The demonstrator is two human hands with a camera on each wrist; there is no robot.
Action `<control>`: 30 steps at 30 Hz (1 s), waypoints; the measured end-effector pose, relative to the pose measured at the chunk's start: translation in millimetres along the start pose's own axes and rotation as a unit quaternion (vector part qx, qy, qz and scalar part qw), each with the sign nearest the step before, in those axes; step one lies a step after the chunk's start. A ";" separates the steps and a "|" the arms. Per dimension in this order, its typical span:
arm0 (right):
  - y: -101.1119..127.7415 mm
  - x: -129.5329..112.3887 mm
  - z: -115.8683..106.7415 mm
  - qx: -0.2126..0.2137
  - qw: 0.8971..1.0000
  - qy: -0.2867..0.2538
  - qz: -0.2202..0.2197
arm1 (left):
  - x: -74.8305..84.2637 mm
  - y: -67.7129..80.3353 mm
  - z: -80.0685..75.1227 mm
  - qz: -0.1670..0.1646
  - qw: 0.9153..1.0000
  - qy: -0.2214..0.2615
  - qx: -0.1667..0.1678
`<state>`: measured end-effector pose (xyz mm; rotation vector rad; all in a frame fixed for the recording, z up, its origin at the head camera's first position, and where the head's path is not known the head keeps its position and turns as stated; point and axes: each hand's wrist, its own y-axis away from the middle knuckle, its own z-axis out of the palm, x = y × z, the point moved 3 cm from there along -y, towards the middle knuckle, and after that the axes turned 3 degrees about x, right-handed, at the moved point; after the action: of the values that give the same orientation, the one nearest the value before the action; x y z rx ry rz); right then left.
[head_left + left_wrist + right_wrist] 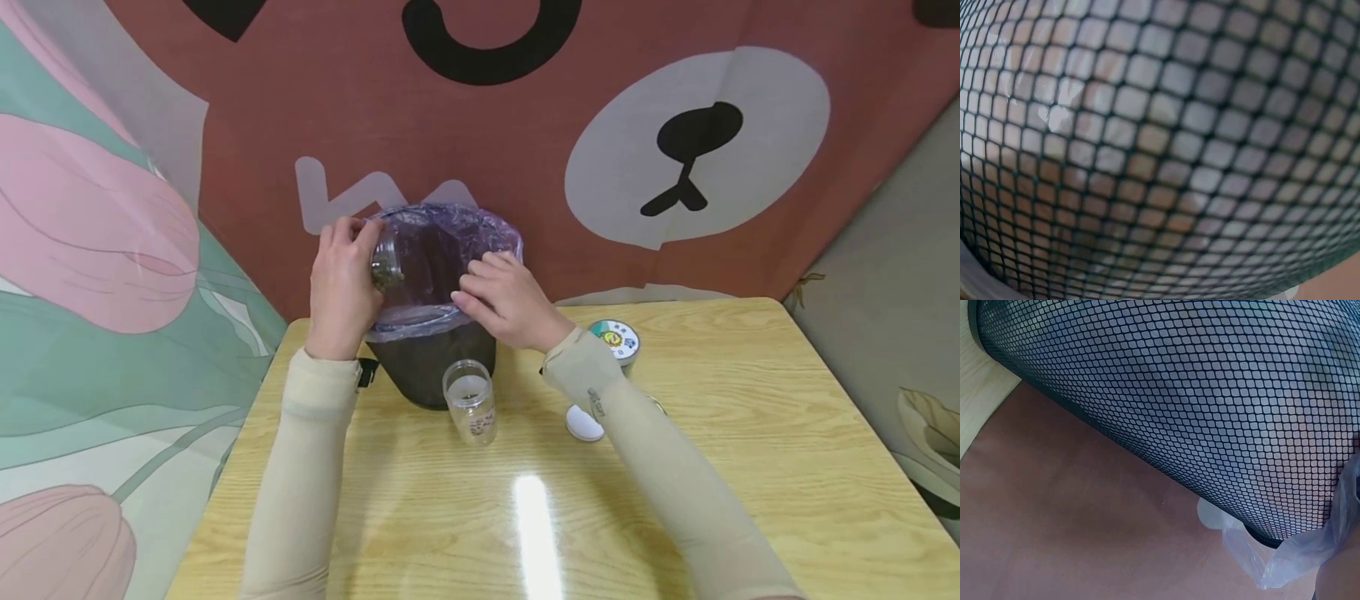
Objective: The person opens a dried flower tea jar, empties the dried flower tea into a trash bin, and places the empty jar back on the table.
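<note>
A black mesh bin [431, 371] with a purple plastic liner [450, 225] stands at the table's far edge. My left hand [341, 279] grips a clear jar [387, 254], tipped sideways with its mouth over the bin's opening; greenish bits show at the mouth. My right hand [502, 300] holds the bin's right rim, its fingers curled over the liner. The left wrist view is filled by the bin's mesh [1160, 150]. The right wrist view shows the mesh wall [1210, 406] and a hanging fold of liner [1260, 550].
A second clear jar [470, 402] stands upright and lidless in front of the bin. A white lid [582, 423] and a round green-and-white labelled lid [617, 340] lie to the right. The wooden table [750, 433] backs onto a printed cloth wall.
</note>
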<state>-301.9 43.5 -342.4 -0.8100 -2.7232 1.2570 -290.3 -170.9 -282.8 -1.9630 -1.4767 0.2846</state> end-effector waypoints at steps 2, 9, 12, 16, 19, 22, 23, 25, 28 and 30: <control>-0.2 -0.2 0.6 0.001 1.000 0.000 -0.001 | 0.1 0.4 -0.7 0.002 1.000 -0.005 0.003; 0.4 0.3 1.2 0.003 1.000 0.001 0.000 | 1.4 -0.1 -1.0 0.008 1.000 -0.010 0.003; 0.3 0.5 0.5 0.004 1.000 0.002 0.000 | 2.0 -0.8 -0.7 0.008 1.000 -0.010 0.003; 0.6 1.0 0.7 0.003 1.000 0.001 0.000 | 2.7 -0.9 -0.2 0.008 1.000 -0.009 0.001; 1.0 1.3 0.6 0.001 1.000 0.000 0.000 | 3.0 -0.5 0.3 0.010 1.000 -0.008 0.001; 1.5 2.0 0.9 0.001 1.000 0.000 -0.002 | 2.8 -0.4 0.7 0.012 1.000 -0.009 0.003; 1.7 2.2 0.8 0.001 1.000 0.000 -0.002 | 2.8 -0.2 0.8 0.013 1.000 -0.008 0.003; 2.1 2.4 1.0 0.001 1.000 0.000 -0.002 | 2.7 -0.1 1.0 0.016 1.000 -0.009 0.002; 1.8 2.2 1.1 0.001 1.000 0.000 -0.003 | 2.6 -0.1 0.6 0.018 1.000 -0.013 0.002; 1.0 1.5 1.0 0.002 1.000 0.001 -0.002 | 2.3 -0.2 0.2 0.019 1.000 -0.014 0.003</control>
<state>-303.0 44.0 -344.0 -0.8028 -2.7200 1.2593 -289.8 -168.6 -282.4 -1.9922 -1.4562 0.3346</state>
